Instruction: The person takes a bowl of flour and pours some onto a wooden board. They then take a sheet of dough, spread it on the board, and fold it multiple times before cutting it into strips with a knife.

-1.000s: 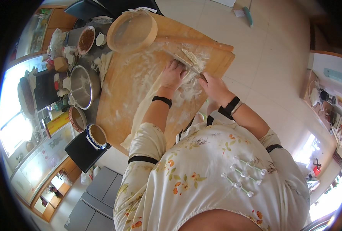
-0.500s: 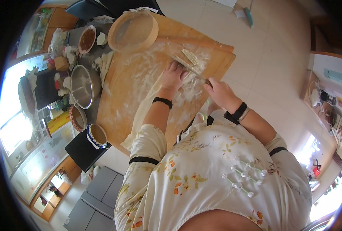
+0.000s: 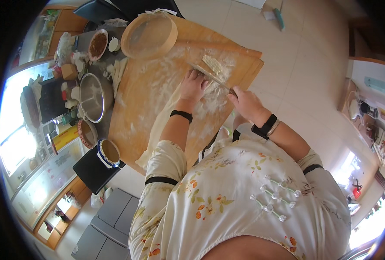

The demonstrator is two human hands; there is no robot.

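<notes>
A flour-dusted wooden board (image 3: 127, 121) lies under both hands. My left hand (image 3: 194, 89) has curled fingers pressed on a pale dough sheet (image 3: 160, 130), whose folded length trails back beside my left forearm. In my right hand (image 3: 249, 105) is the handle of a long knife (image 3: 216, 78), its blade angled across the board against the fingertips of my left hand. Thin cut strips (image 3: 210, 63) lie in a floury pile just beyond the blade. The dough directly under my left fingers is mostly hidden.
A round sieve (image 3: 149, 37) and a long rolling pin (image 3: 220, 47) are on the board's far part. Left of it stand a steel bowl (image 3: 92, 95), patterned bowls (image 3: 109, 152), a white cup (image 3: 114, 43) and assorted kitchenware. A black chair (image 3: 86, 173) is at the lower left.
My right hand and the knife have shifted slightly toward the right and nearer to me. The cut strips sit a little differently; my left hand stays nearly in place.
</notes>
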